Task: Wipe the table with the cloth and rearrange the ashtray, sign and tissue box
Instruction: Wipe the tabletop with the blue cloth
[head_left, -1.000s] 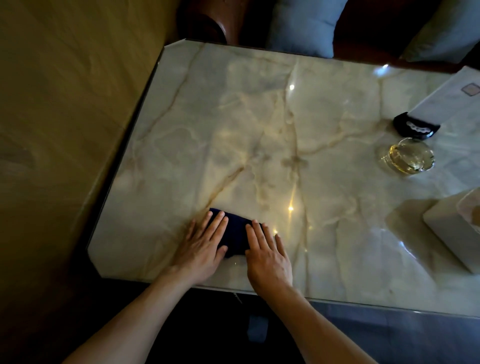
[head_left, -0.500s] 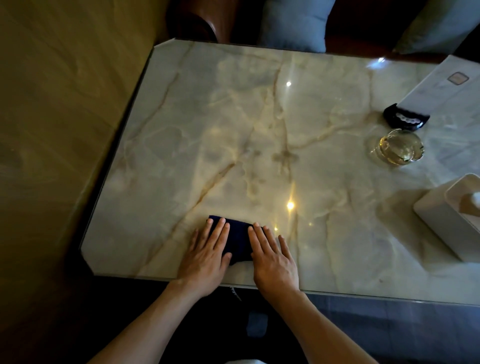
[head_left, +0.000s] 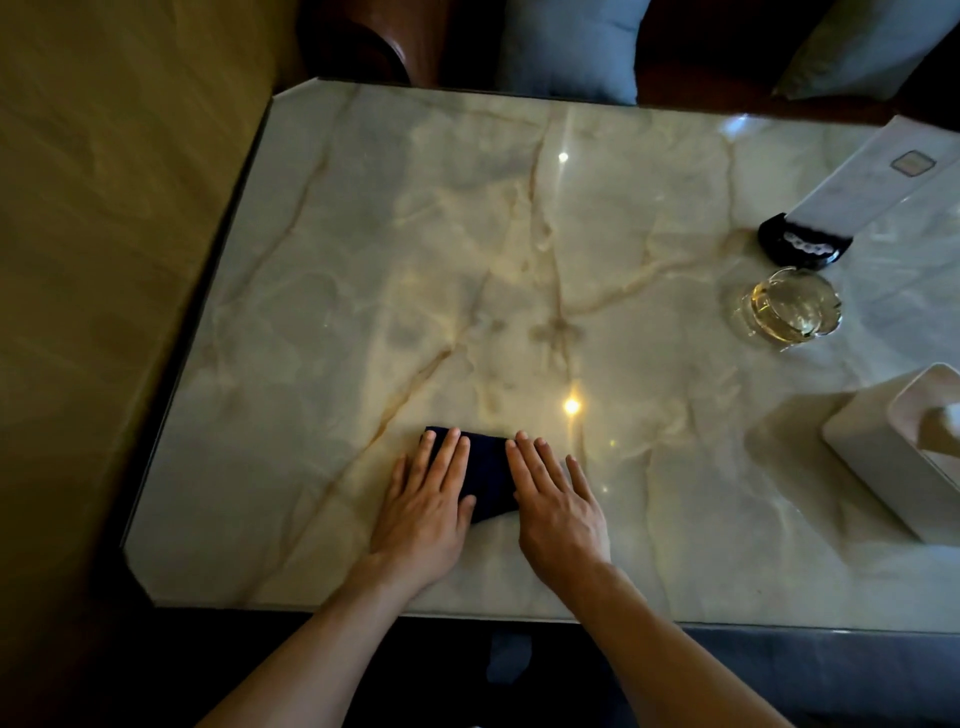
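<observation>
We've got the cloth (head_left: 485, 475) lying on the table (head_left: 322, 291) near its front edge, with the left hand (head_left: 423, 512) on its left part and the right hand (head_left: 558, 506) on its right, fingers (head_left: 447, 457) flat. Far off to the right, the sign (head_left: 852, 197) stands at the back, the ashtray (head_left: 789, 306) just in front of it, and the tissue box (head_left: 904, 457) nearer us at the right edge. Behind the table sit what we take to be cushions (head_left: 569, 49).

ashtray (head_left: 788, 306), sign (head_left: 852, 202), tissue box (head_left: 898, 447) crowd right
</observation>
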